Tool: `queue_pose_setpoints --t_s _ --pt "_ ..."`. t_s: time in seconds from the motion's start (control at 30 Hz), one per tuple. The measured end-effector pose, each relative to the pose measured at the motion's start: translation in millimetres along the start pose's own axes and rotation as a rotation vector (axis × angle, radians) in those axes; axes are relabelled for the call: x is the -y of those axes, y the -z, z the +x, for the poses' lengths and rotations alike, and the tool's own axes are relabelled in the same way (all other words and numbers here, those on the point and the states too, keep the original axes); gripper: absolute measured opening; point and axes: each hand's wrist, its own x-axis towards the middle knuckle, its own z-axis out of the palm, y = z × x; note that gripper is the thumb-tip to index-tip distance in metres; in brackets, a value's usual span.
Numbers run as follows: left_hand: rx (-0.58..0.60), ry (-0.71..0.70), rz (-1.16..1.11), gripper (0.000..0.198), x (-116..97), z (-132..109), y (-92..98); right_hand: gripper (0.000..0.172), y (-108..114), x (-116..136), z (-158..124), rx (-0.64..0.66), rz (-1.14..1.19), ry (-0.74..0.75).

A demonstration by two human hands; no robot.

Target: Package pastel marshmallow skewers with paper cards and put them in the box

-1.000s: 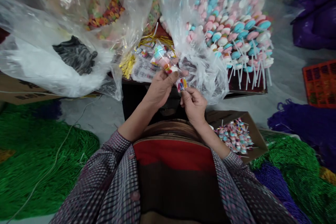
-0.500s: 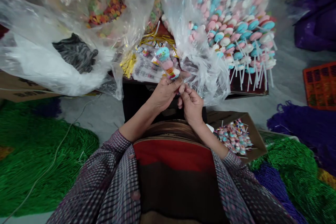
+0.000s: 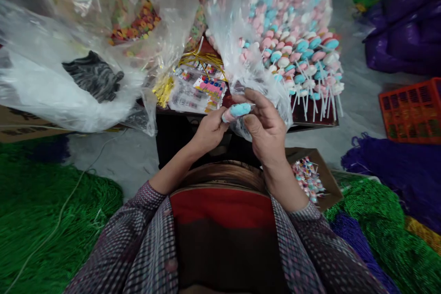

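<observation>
Between the 2 hands, above the lap, a lollipop (image 3: 237,110) with a smooth blue-and-pink oval head lies sideways, pinched by the left hand (image 3: 208,131) and by the right hand (image 3: 267,126). Just beyond, a crinkly clear bag (image 3: 241,41) holds more lollipops on thin white sticks.

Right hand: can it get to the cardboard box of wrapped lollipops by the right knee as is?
Probably yes. The cardboard box sits open-topped just below the right hand, nothing between them, but the fingers hold a blue-and-pink lollipop.

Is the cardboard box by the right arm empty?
No, the box beside the right hand's forearm holds a pile of wrapped lollipops.
</observation>
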Motion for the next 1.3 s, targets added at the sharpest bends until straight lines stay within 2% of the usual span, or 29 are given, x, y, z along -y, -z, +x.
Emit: queue_pose_setpoints --t_s 0.23,0.4,0.77,0.93,1.13,1.3 --pt "-0.024 -0.029 0.112 0.042 8.1 -3.9 -0.4 0.038 -12.8 1.0 1.3 0.017 0.123 -0.063" --pt "-0.037 -0.037 0.095 0.036 9.5 -2.4 -2.0 0.035 -17.1 1.8 0.8 0.023 0.147 -0.147" --pt "0.013 -0.002 0.03 0.025 16.0 -0.5 -1.7 0.037 -20.5 -16.9 2.1 0.06 0.172 -0.194" --pt "0.022 -0.011 0.101 0.018 26.3 -2.0 -1.2 0.025 -22.3 -20.8 4.0 0.059 0.349 -0.264" --pt "0.064 0.021 0.225 0.015 32.7 -2.0 -1.3 0.031 -22.7 -19.9 6.4 0.046 0.595 -0.388" --pt "0.072 0.019 0.261 0.014 36.4 -1.2 -2.2 0.034 -23.0 -26.8 9.0 0.062 0.631 -0.42"
